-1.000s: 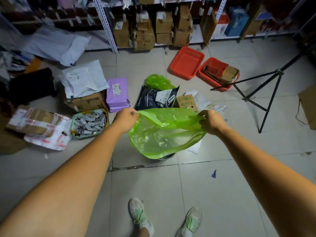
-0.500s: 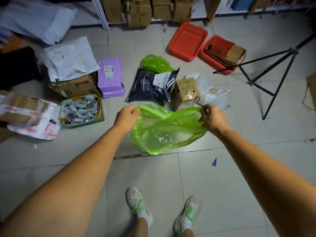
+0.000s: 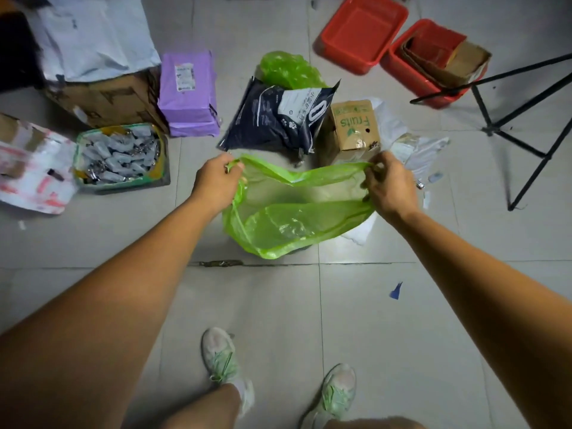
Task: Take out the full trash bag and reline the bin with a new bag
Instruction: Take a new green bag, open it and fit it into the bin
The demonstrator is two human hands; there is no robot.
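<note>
Both hands hold a thin green bag (image 3: 288,224) by its rim, low over the tiled floor (image 3: 278,305). The left hand (image 3: 216,178) has its fingers curled round the left edge, and the right hand (image 3: 391,187) pinches the right edge — the mouth is stretched wide between them. The bag's lower part sags toward the person's shoes (image 3: 219,354). Just behind it stand a dark printed pouch (image 3: 278,119) and a cardboard box (image 3: 356,125) marked "Fruits" — further back lies a bunched green bag (image 3: 288,69).
</note>
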